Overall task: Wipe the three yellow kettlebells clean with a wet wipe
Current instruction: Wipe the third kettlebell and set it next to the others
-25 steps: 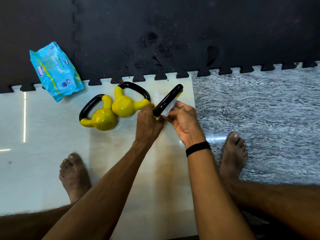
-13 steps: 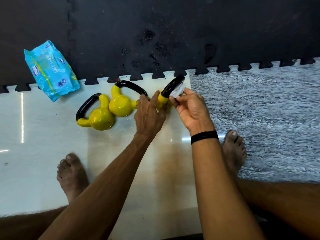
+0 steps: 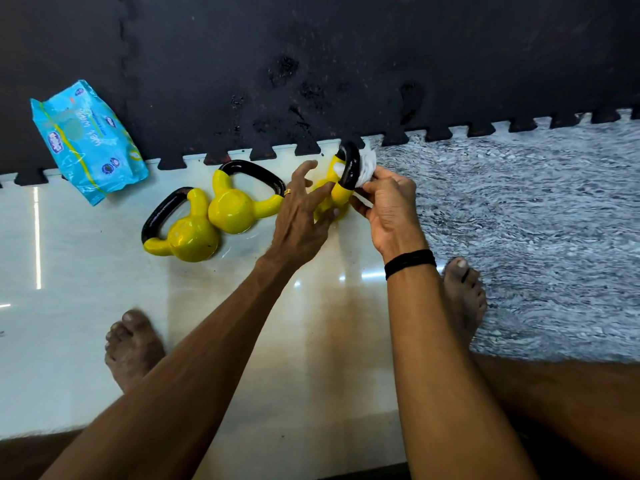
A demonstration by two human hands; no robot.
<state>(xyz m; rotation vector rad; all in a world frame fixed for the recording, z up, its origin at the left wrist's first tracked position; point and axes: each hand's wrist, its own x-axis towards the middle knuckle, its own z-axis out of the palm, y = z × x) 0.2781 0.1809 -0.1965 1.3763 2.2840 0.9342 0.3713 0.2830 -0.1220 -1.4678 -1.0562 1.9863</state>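
Pale tile floor (image 3: 86,306). Left hand (image 3: 298,216) open, steadying third kettlebell (image 3: 337,195); right hand (image 3: 391,209) pinches wet wipe (image 3: 367,164). Best to wipe round the whole handle.

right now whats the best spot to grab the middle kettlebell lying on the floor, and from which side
Take the middle kettlebell by its black handle loop. It lies on its side with the loop pointing toward the black mat, open and unobstructed, so come from above on the far side and hook the fingers through. The smooth, round yellow body likely offers a poorer hold.
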